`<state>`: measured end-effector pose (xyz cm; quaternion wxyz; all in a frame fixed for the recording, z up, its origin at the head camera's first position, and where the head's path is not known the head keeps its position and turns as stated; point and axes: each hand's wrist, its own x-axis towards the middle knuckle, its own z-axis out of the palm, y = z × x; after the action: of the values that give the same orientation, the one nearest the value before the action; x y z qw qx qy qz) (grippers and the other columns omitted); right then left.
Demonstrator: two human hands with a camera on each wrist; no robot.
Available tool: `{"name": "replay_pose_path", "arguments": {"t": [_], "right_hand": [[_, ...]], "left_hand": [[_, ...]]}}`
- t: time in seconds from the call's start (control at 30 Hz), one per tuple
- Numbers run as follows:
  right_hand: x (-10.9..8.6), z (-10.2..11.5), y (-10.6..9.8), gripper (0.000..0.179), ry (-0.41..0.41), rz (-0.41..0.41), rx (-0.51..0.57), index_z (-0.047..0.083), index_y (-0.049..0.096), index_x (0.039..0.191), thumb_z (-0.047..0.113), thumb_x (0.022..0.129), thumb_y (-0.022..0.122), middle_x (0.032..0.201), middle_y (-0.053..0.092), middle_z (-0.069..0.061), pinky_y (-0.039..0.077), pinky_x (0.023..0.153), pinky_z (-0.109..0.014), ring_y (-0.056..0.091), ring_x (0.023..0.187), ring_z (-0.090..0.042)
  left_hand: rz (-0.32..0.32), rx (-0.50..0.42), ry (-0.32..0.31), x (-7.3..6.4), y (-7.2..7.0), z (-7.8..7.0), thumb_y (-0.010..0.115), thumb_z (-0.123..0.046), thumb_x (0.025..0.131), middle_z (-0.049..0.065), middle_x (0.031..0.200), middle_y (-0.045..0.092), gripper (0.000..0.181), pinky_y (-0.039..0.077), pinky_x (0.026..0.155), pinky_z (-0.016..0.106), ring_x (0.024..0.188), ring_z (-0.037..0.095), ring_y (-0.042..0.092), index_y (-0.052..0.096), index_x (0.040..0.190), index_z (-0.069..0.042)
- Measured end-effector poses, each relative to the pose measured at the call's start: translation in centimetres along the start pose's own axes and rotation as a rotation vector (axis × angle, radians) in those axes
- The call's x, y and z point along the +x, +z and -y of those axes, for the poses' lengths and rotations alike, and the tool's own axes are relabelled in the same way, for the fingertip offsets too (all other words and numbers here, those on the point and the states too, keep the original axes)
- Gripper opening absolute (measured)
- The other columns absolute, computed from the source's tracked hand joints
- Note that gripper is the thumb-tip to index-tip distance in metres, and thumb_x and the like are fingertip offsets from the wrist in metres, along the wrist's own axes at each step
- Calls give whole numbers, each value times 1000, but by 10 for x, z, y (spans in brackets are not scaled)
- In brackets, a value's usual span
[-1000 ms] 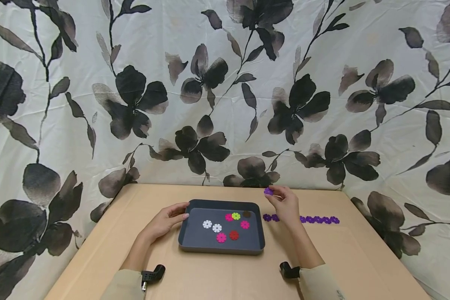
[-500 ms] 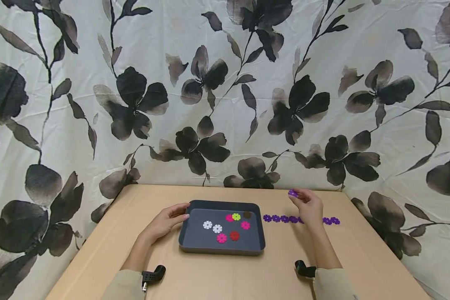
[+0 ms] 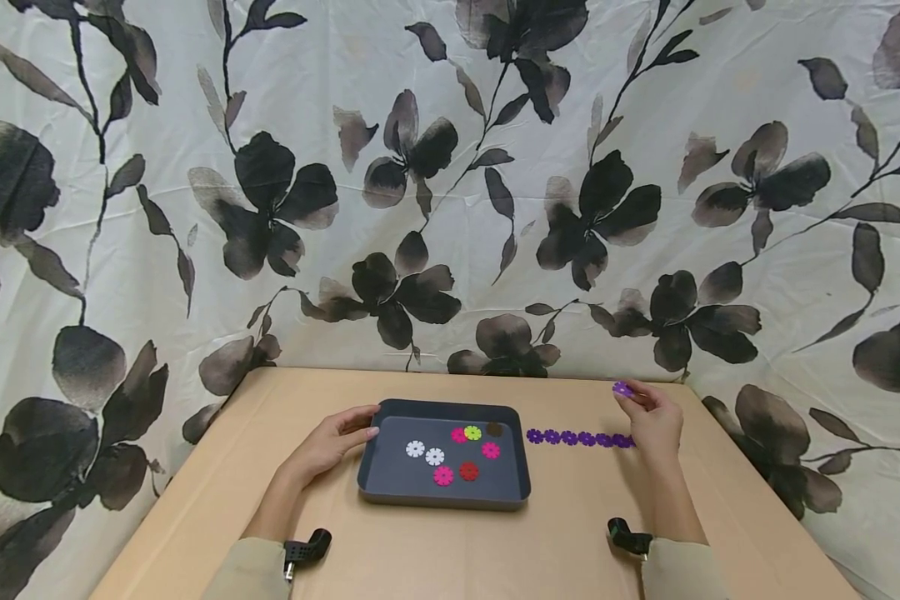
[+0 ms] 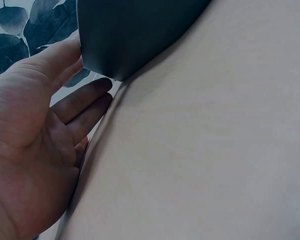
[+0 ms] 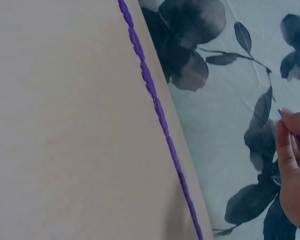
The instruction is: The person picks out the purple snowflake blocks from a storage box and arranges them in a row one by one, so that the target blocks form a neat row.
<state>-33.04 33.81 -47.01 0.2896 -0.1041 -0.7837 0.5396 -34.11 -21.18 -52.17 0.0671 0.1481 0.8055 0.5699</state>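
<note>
My left hand (image 3: 326, 444) holds the left rim of a dark grey tray (image 3: 442, 497), thumb at the rim. In the left wrist view two fingers (image 4: 87, 107) reach out below the tray's corner (image 4: 130, 40). Between thumb and fingertips my right hand (image 3: 654, 421) pinches a purple flower-shaped disc (image 3: 623, 389), raised above the right end of a row of purple discs (image 3: 568, 437). That row is joined edge to edge, its right end hidden behind the hand. From the right wrist view, the purple chain (image 5: 155, 100) runs along the table edge-on.
Inside the tray lie loose notched discs: white ones (image 3: 435, 457), pink ones (image 3: 443, 476), a red one (image 3: 468, 472), a yellow-green one (image 3: 472, 432) and a brown one (image 3: 494, 429). A floral cloth (image 3: 495, 208) hangs behind the wooden table (image 3: 450, 550).
My right hand has travelled right along the purple row with the purple disc still pinched, uncovering the row's left and middle parts. The left hand and tray stay put.
</note>
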Motion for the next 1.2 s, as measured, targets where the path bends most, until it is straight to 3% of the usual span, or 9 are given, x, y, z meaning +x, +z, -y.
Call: {"name": "replay_pose_path", "arguments": {"t": [0.13,0.37,0.6,0.8,0.97,1.2], "right_hand": [[4,-4,-14,40,99,-13,11,5,72,130,18,93,80,93,68,21,52,69,-5,61,85,7],[9,-13,-38,43,250,-91,51,10,71,134,21,93,80,96,64,18,51,68,-5,58,89,0],[7,-36,-63,44,321,-154,64,7,69,135,16,93,80,96,65,20,51,66,-4,58,86,3],[5,-54,-76,41,430,-180,102,13,69,135,16,95,77,106,62,15,49,68,-5,53,94,-5],[2,-63,-76,42,436,-177,62,9,66,139,15,98,73,106,61,12,49,69,-4,52,93,-7],[0,-76,-75,44,392,-184,-86,8,65,141,19,99,72,108,60,7,44,68,-7,49,91,-4]], "left_hand": [[-1,4,8,0,-1,0,73,-35,98,13,158,52,62,38,121,53,147,35,48,53,152,-12],[2,10,12,2,-1,0,73,-33,99,13,157,52,61,38,121,53,147,35,48,53,152,-12],[2,-1,6,1,0,0,73,-35,98,12,158,52,62,38,121,53,147,34,47,53,152,-13],[4,-9,2,0,0,0,73,-34,98,12,158,52,61,38,122,53,148,34,47,53,152,-13],[5,-3,6,0,1,0,73,-34,98,13,158,52,62,37,122,54,148,35,47,53,152,-12],[-2,5,5,0,0,0,73,-33,99,13,157,52,60,36,123,55,148,35,47,53,152,-12]]}}
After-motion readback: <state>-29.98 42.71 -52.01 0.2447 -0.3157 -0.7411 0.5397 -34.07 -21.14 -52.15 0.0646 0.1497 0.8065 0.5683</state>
